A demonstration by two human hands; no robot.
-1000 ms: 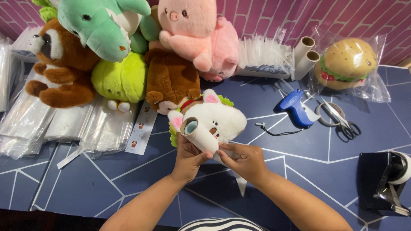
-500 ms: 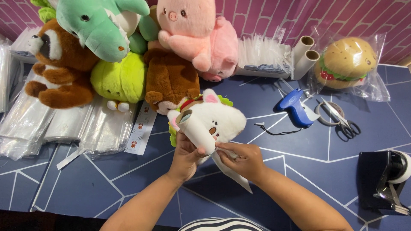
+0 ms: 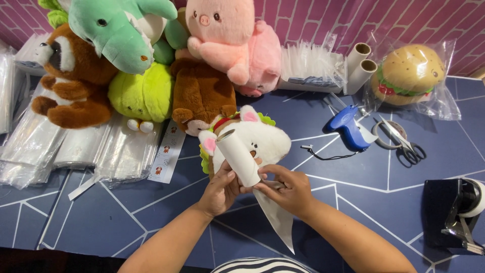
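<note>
Left hand (image 3: 221, 188): fingers wrapped round the white roll (image 3: 238, 157), steadying it
Right hand (image 3: 286, 189): pinching the roll's loose sheet (image 3: 277, 217), keeping it taut
Behind: white plush (image 3: 262, 139)

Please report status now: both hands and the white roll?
Left hand grips white roll. Right hand pinches its loose paper strip. White plush directly behind.

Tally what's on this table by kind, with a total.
Plush toys: 8, counting the white one by the left hand and right hand
Cardboard tubes: 3, one held
Scissors: 1
Blue tagging gun: 1
Tape dispenser: 1
Total: 14
</note>
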